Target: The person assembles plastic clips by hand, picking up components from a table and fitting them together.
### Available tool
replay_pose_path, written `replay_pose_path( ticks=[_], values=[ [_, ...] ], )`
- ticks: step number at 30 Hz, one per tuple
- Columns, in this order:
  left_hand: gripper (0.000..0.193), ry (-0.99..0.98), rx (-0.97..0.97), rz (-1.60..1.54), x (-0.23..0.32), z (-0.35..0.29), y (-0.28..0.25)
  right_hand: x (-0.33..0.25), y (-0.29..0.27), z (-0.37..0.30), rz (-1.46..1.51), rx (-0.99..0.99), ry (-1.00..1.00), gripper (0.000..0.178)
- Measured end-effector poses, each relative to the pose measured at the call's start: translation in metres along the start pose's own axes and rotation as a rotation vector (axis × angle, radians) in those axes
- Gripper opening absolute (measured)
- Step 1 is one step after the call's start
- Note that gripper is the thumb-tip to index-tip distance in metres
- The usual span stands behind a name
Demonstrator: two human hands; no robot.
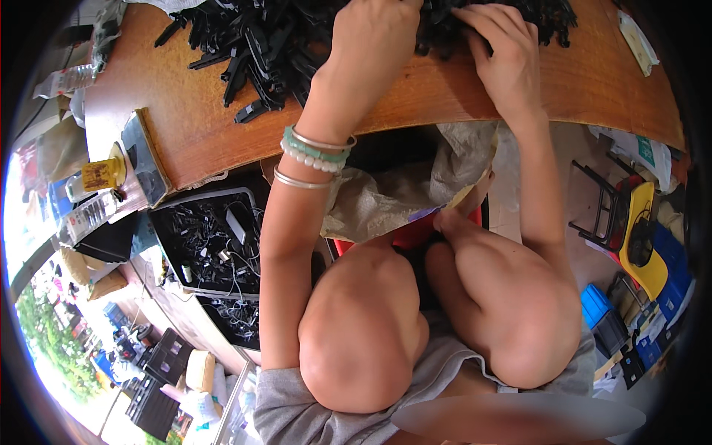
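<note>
A large heap of long, narrow black plastic pieces, clip-like in shape [256, 63], covers the far part of the brown wooden table [193, 126]. My left hand [374, 41] reaches over the middle of the heap, with bracelets on its wrist. Its fingertips lie at or beyond the upper picture edge, so what they touch is hidden. To its right, my right hand [508, 59] is at the near side of the heap. The fingers bend leftward over the black pieces, thumb apart from them, and I see nothing held between them.
Under the table edge, a woven sack [400, 200] hangs open between the table and my knees. Left of me are black trays [204, 237] with dark parts and cables. A tablet-like slab [144, 159] and a yellow-labelled tape roll [102, 175] lie leftward. A yellow chair [641, 245] stands right.
</note>
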State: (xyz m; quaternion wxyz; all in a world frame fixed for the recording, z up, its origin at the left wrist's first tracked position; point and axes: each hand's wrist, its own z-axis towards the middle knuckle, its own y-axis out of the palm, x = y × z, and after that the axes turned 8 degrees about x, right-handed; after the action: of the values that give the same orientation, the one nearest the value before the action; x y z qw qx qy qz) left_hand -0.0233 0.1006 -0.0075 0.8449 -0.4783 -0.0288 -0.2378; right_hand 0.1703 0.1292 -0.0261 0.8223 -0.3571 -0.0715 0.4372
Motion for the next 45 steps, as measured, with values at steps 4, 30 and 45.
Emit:
replay_pose_path(
  ticks=[4,30,45],
  values=[
    [0.041,0.010,-0.035,-0.054,0.014,-0.023,-0.017,-0.008,0.001,-0.011,-0.005,-0.051,0.044,0.023],
    [0.025,-0.910,-0.072,-1.283,0.038,-0.050,-0.034,-0.040,-0.044,-0.005,0.826,-0.176,0.456,0.018],
    [0.029,-0.392,-0.012,-0.827,0.053,-0.061,-0.046,-0.049,-0.044,-0.010,0.826,-0.106,0.381,0.027]
  ],
)
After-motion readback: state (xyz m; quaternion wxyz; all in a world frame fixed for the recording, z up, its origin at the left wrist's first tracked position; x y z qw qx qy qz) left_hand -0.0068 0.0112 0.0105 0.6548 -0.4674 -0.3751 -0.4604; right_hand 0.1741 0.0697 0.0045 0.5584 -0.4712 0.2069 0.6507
